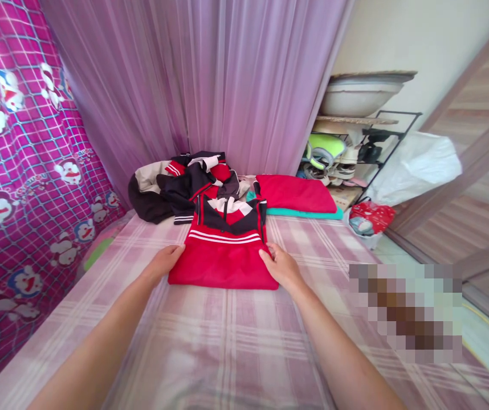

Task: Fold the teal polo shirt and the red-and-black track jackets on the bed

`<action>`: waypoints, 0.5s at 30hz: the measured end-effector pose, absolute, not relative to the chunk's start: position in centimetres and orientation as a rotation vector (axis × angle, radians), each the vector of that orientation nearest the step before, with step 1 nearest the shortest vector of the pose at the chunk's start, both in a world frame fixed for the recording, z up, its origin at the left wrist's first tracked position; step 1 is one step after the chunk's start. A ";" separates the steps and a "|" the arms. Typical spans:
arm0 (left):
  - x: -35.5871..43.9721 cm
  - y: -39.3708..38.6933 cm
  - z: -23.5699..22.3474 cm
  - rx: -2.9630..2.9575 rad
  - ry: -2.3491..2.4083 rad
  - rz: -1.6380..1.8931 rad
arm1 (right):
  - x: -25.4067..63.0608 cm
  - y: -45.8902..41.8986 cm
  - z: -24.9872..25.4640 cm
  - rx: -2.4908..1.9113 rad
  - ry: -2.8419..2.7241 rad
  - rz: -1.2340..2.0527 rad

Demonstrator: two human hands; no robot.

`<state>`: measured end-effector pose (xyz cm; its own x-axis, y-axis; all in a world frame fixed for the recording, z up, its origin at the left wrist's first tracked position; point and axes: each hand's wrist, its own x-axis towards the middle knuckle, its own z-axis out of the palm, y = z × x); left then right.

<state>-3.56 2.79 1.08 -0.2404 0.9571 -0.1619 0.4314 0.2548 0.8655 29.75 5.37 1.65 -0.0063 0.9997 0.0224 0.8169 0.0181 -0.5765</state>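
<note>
A red jacket (223, 265) with white stripes and a dark collar lies folded on the bed, its collar end pointing away from me. My left hand (168, 260) grips its left edge, the fingers partly hidden by the cloth. At the right edge, my right hand (282, 264) holds the fabric with the thumb on top and the other fingers bent around the side. Just behind the jacket is a loose heap of dark, red and white clothes (193, 179). To the right of that heap, a folded red garment (293, 192) rests on a folded teal garment (308, 213).
A plaid sheet (227, 347) covers the bed. Purple curtains (244, 85) hang behind it, and a pink patterned curtain (17, 171) hangs at left. Beyond the bed's right edge stand a shoe rack (381, 165) with basins (359, 97), a white bag (415, 165) and a red bag (375, 216).
</note>
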 end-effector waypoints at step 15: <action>-2.6 1.0 2.8 1.533 2.300 0.268 | 29.6 2.6 2.5 -2.134 -2.014 0.501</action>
